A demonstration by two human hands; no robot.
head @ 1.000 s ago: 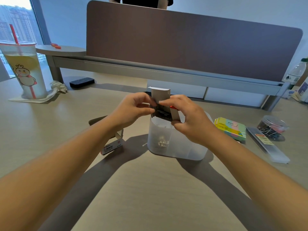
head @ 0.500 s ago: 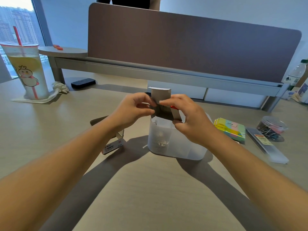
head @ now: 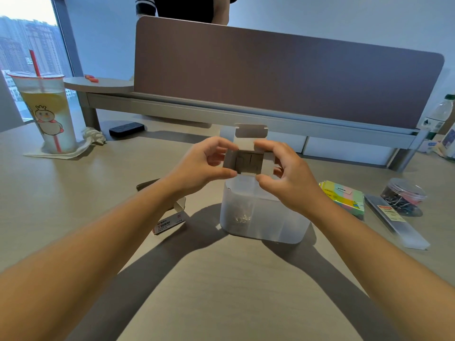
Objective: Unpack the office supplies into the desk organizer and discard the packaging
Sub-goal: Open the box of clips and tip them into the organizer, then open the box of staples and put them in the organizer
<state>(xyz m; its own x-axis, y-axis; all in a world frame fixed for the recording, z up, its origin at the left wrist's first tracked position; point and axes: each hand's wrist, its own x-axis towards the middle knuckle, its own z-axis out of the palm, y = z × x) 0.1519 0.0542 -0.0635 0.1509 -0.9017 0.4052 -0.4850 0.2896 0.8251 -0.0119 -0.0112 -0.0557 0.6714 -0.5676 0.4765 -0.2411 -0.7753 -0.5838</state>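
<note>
A small grey cardboard box (head: 248, 153) is held open-end towards me, just above the translucent white desk organizer (head: 261, 217). My left hand (head: 204, 163) pinches its left side and my right hand (head: 283, 171) pinches its right side. The box's top flap stands up. A few small metal clips lie in the organizer's left compartment. An opened paper-clip box (head: 170, 217) lies on the desk left of the organizer.
Right of the organizer lie pastel sticky notes (head: 344, 198), a long frosted plastic case (head: 394, 220) and a round tub of binder clips (head: 403, 195). A drink cup (head: 46, 112) stands far left. A dark eraser-like block (head: 126, 129) lies by the divider (head: 283, 77); a person stands behind it.
Both hands have turned the small box, so its open end now faces me and its inside shows. It stays above the organizer.
</note>
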